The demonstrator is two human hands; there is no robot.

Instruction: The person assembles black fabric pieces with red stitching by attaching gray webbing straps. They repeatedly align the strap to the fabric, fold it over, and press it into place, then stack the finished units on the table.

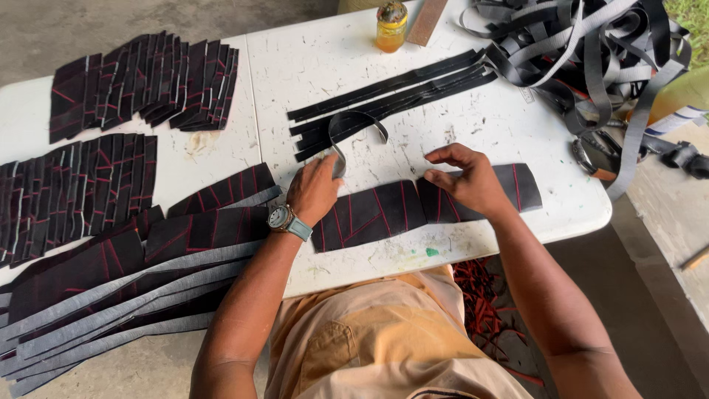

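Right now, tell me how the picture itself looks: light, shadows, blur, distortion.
Head view: soft, even daylight, only faint shadows under the left hand and right hand; the white table is bright but not blown out; focus is sharp on the dark stitched panel; wide-lens bending shows at the edges, and the strap pile is cut off.

A white folding table (473,244) bears two fanned stacks of black pieces with red stitching (144,81) at its far left corner and another spread (74,188) just below them, while long grey-edged black strips (111,295) hang over the near left edge. At the far edge stand a small jar of amber liquid (391,26) and, just beside it, a brown wooden block (427,21), with a row of flat black straps (399,92) lying slantwise near them. A tangled heap of grey and black strips (591,52) fills the far right corner, and red scraps (484,303) litter the floor under the table.
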